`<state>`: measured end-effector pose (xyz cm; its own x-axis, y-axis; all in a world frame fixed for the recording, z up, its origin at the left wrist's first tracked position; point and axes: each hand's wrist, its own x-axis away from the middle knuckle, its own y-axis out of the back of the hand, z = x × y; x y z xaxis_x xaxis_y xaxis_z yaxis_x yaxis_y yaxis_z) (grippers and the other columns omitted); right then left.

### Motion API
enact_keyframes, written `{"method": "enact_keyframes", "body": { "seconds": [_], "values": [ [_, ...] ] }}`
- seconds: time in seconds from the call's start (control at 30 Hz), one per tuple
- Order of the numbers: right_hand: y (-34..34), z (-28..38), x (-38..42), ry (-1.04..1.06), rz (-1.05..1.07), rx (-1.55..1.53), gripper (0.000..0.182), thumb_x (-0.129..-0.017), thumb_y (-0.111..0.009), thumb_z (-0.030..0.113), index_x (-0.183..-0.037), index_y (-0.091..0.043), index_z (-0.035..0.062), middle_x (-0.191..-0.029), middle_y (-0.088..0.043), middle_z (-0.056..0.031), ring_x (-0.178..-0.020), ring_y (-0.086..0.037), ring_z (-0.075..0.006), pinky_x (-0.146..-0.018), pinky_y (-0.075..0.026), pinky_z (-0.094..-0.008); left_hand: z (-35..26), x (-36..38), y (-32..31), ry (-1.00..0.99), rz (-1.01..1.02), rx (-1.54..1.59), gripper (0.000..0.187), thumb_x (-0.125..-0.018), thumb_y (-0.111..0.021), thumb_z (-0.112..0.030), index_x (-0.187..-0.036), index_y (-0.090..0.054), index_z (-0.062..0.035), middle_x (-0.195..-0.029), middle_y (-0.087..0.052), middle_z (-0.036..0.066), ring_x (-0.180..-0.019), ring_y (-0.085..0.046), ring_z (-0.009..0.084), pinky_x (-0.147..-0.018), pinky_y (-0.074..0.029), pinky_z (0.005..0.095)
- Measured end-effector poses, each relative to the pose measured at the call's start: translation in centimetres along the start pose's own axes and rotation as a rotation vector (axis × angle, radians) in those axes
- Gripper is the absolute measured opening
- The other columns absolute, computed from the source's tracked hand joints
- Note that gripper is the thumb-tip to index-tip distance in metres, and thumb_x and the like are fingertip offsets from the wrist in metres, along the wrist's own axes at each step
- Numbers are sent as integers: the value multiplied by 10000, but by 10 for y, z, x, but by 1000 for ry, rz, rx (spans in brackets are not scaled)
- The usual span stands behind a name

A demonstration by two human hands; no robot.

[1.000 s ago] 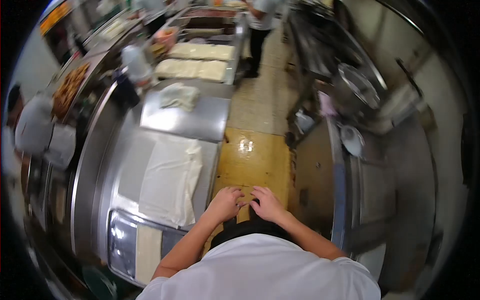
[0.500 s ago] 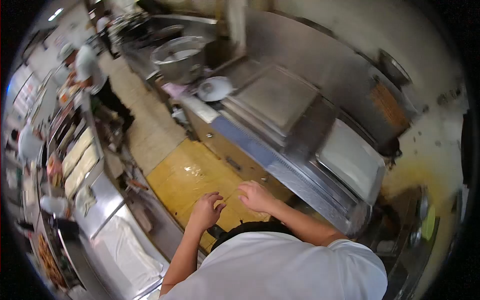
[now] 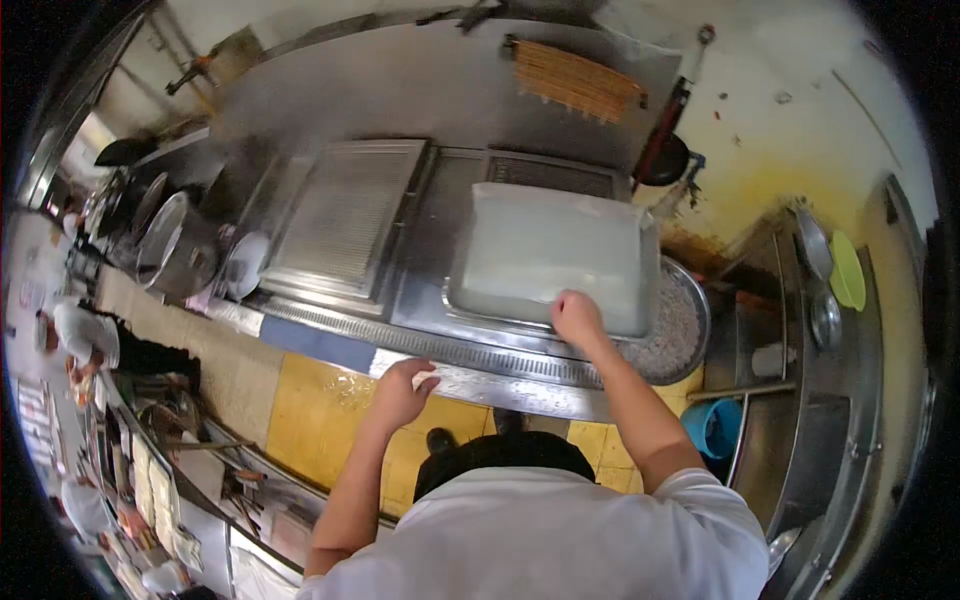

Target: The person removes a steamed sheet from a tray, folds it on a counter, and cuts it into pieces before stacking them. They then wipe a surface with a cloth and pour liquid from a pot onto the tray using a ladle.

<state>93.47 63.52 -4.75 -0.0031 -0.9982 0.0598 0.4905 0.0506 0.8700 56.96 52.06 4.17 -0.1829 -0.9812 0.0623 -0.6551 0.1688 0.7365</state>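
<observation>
A shallow metal tray point(image 3: 452, 297) with a smooth, whitish, sheet-like surface point(image 3: 545, 245) lies on the steel counter in front of me. My right hand point(image 3: 577, 318) is at the near edge of this tray, its fingers closed and pointing away from me. What they pinch, if anything, is hidden by the hand. My left hand point(image 3: 402, 392) hovers by the front edge of the counter, left of the tray. Its fingers are loosely bent, with a gap to the thumb, and I see nothing held in it.
Left of the tray sits a flat ridged steel cover point(image 3: 345, 215). Farther left stand a white plate point(image 3: 247, 265) and a large metal pot point(image 3: 178, 250). A round pan of grainy material point(image 3: 680, 330) adjoins the tray's right side. A blue bucket point(image 3: 712, 428) is below right. A co-worker point(image 3: 90, 335) stands far left.
My view has swung right to face the counter squarely. My right hand has moved from above the floor to the tray's near edge. My left hand has come close to the counter edge.
</observation>
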Motion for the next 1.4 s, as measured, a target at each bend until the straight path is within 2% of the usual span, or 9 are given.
{"method": "enact_keyframes", "body": {
  "seconds": [0.17,0.27,0.47,0.77,0.97,1.07,1.17,1.27,1.4],
  "values": [
    [-20,-118,-44,-84,249,60,218,-831,-636,203,-883,-760,32,-984,-717,-250,-933,-697,-411,-835,-559,-485,-25,-89,-38,-143,103,32,210,-854,-750,-165,-1016,-742,-33,-1069,-721,221,-994,-691,410,-912,-547,451],
    [19,-95,-29,-83,208,72,226,-820,-642,202,-828,-747,2,-973,-717,-250,-925,-698,-407,-835,-561,-483,-24,-146,-71,-107,34,-209,275,-830,-718,-121,-1093,-713,-41,-1135,-705,194,-1054,-671,404,-925,-545,451],
    [53,-89,-17,-64,-199,396,309,-836,-609,140,-1110,-687,21,-1147,-682,-219,-1134,-646,-368,-992,-512,-460,-23,-226,-125,-365,-40,-608,438,-782,-711,-100,-1209,-624,-54,-1333,-607,132,-1242,-579,378,-952,-543,435],
    [52,-118,-32,-105,211,373,281,-861,-558,76,-1107,-687,32,-1118,-689,-208,-1056,-679,-394,-923,-552,-489,-6,-262,-135,-213,396,-681,172,-857,-618,-159,-952,-734,-75,-1072,-737,171,-1065,-703,327,-900,-572,458],
    [78,-96,-8,-218,359,370,257,-838,-595,135,-1050,-722,62,-1049,-712,-199,-997,-690,-415,-889,-553,-507,-34,-244,-89,-79,516,-618,205,-832,-616,-149,-982,-741,-86,-1095,-725,200,-1086,-693,348,-905,-560,491],
    [79,-98,-19,-97,-139,247,243,-844,-608,117,-1021,-752,33,-1057,-730,-227,-998,-711,-417,-876,-574,-505,-31,-255,-88,-297,139,-486,220,-836,-602,-166,-976,-750,-85,-1089,-725,209,-1081,-694,355,-892,-559,500],
    [61,-114,-33,3,-226,257,220,-834,-616,121,-976,-767,47,-1055,-728,-238,-987,-710,-431,-885,-570,-510,-13,-270,-106,-424,147,-666,233,-842,-594,-168,-986,-743,-61,-1102,-721,207,-1087,-688,358,-899,-555,492],
    [54,-131,-38,-173,288,359,229,-859,-592,124,-990,-764,47,-1047,-729,-234,-965,-713,-423,-870,-571,-514,-7,-276,-108,-283,452,-646,216,-842,-600,-157,-973,-735,-50,-1117,-714,211,-1098,-680,354,-905,-555,485],
    [72,-111,-34,-296,274,364,227,-872,-594,141,-985,-759,32,-1031,-729,-232,-952,-716,-409,-856,-572,-513,-10,-278,-100,-277,493,-649,192,-874,-594,-163,-968,-740,-80,-1131,-714,185,-1095,-677,350,-891,-563,486]
  ]
}}
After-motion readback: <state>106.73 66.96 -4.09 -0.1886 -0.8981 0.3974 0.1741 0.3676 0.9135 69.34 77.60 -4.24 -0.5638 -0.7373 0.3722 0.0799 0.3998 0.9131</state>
